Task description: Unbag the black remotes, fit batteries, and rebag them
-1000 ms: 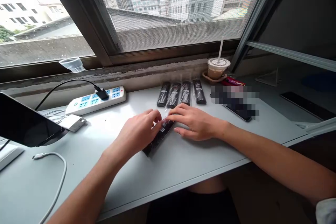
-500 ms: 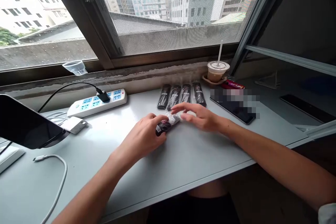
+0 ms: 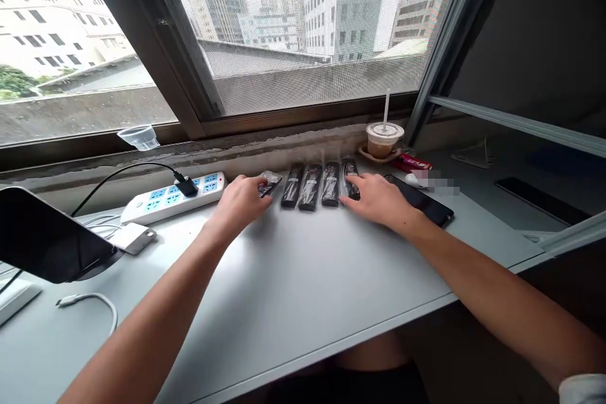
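Observation:
Several black items in clear plastic wrappers [image 3: 310, 184] lie side by side at the back of the grey desk [image 3: 293, 290], under the window. My left hand [image 3: 239, 202] is closed on one more wrapped black item [image 3: 269, 183] at the left end of that row. My right hand [image 3: 376, 199] rests at the right end, its fingers stretched onto the rightmost wrapped item [image 3: 349, 170].
A white power strip [image 3: 170, 196] with a black plug lies left of the row. A dark screen [image 3: 45, 237] and white cables sit far left. An iced drink cup [image 3: 383, 139], a red packet [image 3: 413, 163] and a dark phone [image 3: 423, 201] stand right.
My left hand has carried the wrapped item from the middle of the desk back to the left end of the row. My right hand let it go and moved to the row's right end.

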The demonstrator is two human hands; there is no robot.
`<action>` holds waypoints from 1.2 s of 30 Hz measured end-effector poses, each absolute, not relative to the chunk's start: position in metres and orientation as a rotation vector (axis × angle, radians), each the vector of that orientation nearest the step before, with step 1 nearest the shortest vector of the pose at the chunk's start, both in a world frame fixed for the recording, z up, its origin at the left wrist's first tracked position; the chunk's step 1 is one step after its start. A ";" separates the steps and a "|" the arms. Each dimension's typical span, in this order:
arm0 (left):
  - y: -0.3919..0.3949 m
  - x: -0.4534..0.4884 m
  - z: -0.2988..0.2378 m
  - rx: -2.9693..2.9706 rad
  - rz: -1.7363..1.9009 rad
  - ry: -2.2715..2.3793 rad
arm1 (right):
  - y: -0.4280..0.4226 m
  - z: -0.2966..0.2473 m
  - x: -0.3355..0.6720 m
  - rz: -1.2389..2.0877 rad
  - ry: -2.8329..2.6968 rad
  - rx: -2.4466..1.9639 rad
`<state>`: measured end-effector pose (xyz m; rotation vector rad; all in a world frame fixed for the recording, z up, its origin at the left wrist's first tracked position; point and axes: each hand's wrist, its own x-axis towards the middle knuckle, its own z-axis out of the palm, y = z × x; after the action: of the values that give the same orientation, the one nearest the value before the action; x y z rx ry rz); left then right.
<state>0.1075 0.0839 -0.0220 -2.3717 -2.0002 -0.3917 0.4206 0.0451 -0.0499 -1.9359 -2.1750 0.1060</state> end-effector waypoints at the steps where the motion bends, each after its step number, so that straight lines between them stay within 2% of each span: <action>1: 0.093 0.111 -0.026 -2.373 -0.398 -1.996 | 0.045 -0.050 0.420 0.128 -2.170 -1.929; 8: 0.122 0.131 -0.042 -2.316 -0.552 -2.005 | 0.051 -0.052 0.422 0.082 -2.204 -1.756; 12: 0.105 0.142 -0.035 -2.319 -0.738 -1.908 | 0.051 -0.051 0.420 0.087 -2.234 -1.626; 18: 0.069 0.166 -0.027 -2.668 -0.879 -1.699 | 0.048 -0.047 0.423 -0.021 -2.244 -1.635; 26: 0.050 0.188 -0.036 -2.938 -1.019 -1.641 | 0.049 -0.047 0.422 0.071 -2.152 -1.525; 31: 0.035 0.199 -0.046 -2.974 -1.299 -1.603 | 0.034 -0.044 0.401 0.432 -1.762 -1.046; 36: 0.029 0.196 -0.040 -2.911 -1.479 -1.548 | 0.022 -0.045 0.383 0.849 -1.702 -0.756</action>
<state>0.1963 0.0290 -0.0396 -2.9108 -1.5485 -1.4791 0.3829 0.0218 -0.0451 -0.7558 -1.7017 0.8487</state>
